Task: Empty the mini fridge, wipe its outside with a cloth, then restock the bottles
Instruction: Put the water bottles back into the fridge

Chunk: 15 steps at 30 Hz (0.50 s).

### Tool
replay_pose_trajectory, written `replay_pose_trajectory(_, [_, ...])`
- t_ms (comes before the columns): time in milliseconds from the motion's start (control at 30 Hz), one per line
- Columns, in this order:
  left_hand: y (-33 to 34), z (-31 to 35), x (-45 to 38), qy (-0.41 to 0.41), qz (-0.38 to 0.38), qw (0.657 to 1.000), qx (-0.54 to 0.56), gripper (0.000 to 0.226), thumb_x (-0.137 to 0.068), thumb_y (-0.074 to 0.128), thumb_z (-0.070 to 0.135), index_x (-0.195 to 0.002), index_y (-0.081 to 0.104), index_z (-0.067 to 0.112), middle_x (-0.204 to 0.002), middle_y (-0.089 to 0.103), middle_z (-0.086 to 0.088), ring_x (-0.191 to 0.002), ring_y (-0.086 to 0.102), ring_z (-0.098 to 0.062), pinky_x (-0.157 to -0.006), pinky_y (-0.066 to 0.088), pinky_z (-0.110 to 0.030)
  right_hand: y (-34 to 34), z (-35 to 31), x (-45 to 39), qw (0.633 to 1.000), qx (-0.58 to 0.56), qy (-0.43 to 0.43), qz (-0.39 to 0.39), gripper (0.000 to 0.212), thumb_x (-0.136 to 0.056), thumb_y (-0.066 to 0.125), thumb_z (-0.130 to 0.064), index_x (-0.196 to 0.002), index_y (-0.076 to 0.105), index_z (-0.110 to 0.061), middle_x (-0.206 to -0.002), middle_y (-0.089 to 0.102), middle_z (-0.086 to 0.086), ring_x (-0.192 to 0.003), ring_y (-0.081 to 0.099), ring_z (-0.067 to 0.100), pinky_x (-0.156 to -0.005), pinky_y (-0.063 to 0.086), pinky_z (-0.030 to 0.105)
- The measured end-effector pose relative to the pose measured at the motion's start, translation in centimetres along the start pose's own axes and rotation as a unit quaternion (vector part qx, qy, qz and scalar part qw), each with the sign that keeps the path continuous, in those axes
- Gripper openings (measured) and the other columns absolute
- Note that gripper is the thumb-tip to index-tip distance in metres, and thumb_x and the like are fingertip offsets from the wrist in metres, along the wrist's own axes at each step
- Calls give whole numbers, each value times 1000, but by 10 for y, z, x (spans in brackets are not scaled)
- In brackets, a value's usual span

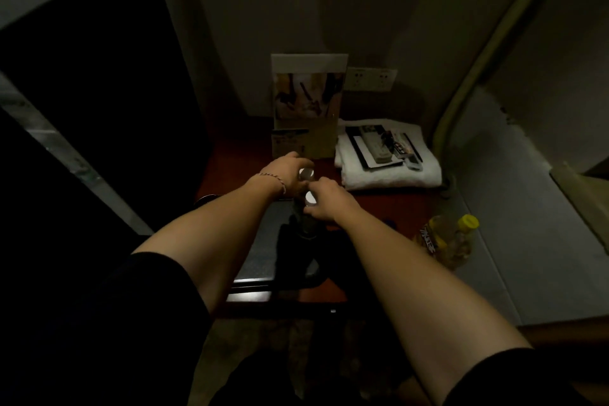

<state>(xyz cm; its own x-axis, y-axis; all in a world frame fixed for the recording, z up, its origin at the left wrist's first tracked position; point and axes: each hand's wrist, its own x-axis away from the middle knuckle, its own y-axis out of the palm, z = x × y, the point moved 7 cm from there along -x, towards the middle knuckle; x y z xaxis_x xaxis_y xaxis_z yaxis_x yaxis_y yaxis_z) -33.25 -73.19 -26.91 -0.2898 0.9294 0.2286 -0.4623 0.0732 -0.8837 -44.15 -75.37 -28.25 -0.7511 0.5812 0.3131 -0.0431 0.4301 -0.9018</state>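
Reaching over the red desk, the left grip clenches around one white-capped bottle and the right grip around another, side by side. A folded towel crowds the right; the dark mini fridge walls the left edge.

Both forearms are bare up to short black sleeves: the left sleeve ends near the elbow, the right sleeve likewise. A thin braided string bracelet, reddish and pale, circles the left wrist.
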Motion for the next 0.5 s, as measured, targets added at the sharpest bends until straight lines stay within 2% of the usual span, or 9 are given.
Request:
replay_pose_trajectory(167, [6,7,-12,1,-2,1000,-15,41,-93,62,28,-133,57,22,-126,51,-10,-114,54,-34,-92,48,-42,-3,5,-3,1000,-21,8,3,43,-85,74,-31,-121,61,-13,-121,50,12,-108,56,32,-90,50,40])
replay_pose_trajectory(333, [8,8,-5,5,18,1000,-6,31,-91,64,21,-120,58,13,-119,49,-11,-103,55,-35,-86,47,-40,-1,0,0,1000,-26,15,-5,41,-88,69,-27,-124,58,-11,-126,46,12,-111,55,33,-94,49,40])
replay_pose_trajectory(500, [5,7,14,17,25,999,10,40,-89,66,26,-124,56,9,-121,50,-13,-103,57,-36,-89,50,-41,-8,-2,16,999,-30,27,8,28,-88,68,-29,-105,55,-10,-118,46,12,-103,57,34,-85,48,38])
